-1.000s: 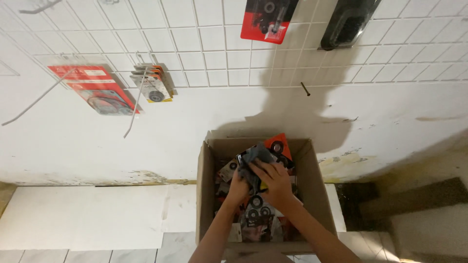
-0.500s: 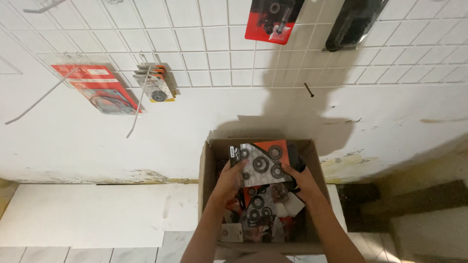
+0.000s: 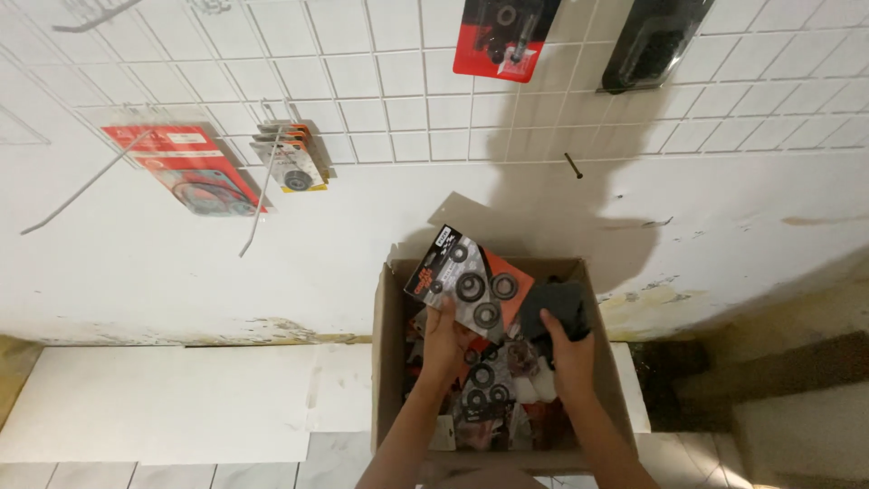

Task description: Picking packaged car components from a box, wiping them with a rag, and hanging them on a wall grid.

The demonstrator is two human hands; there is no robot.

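the left hand [image 3: 445,337] is closed on the lower edge of a flat packet [image 3: 471,282] of black rings, red and black with a clear front, and holds it tilted up above the back left part of an open cardboard box [image 3: 389,362]. the right hand [image 3: 570,355] is closed on a dark grey cloth [image 3: 557,308], bunched up over the back right part of the same box. the two hands are near each other but apart. inside the box, under the forearms, lie more packets [image 3: 489,398] of the same kind, piled loosely. the box stands on the floor against a white wall [image 3: 272,254]. above it a white wire grid [image 3: 398,81] carries a red packet [image 3: 186,167] at the left, a small stack of packets [image 3: 291,158] on a hook beside it, another red packet [image 3: 502,36] at the top and a black case [image 3: 652,41] to its right.
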